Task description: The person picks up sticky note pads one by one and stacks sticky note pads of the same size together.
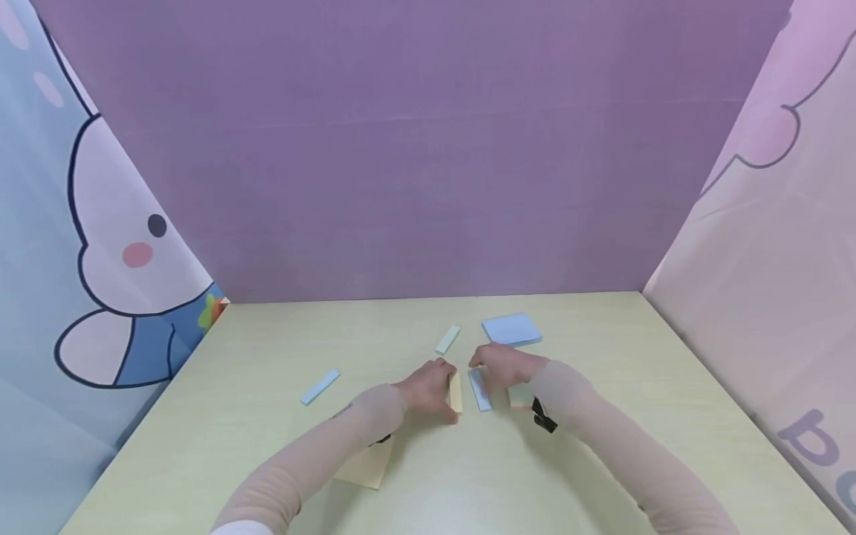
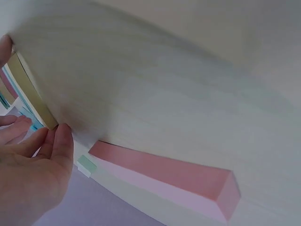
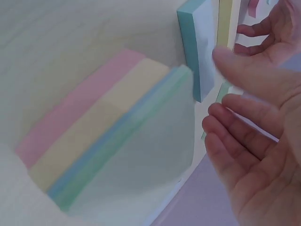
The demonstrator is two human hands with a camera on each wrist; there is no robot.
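My left hand (image 1: 428, 390) pinches a narrow yellow sticky-note pad (image 1: 456, 392) by its two ends, thumb at one end and fingertips at the other. The same yellow pad (image 2: 32, 92) is at the left edge of the left wrist view. Just to its right, a narrow blue sticky-note pad (image 1: 480, 390) stands beside my right hand (image 1: 504, 364). In the right wrist view, the thumb is near this blue pad (image 3: 202, 52) and the fingers are spread apart. Whether the thumb touches it I cannot tell.
A layered pink, yellow, blue and green pad (image 3: 108, 117) lies under the right wrist. Behind are a wide blue pad (image 1: 511, 329) and a pale green strip pad (image 1: 447, 339). A light blue strip (image 1: 319, 386) lies left; a tan square pad (image 1: 364, 467) is partly under the left forearm.
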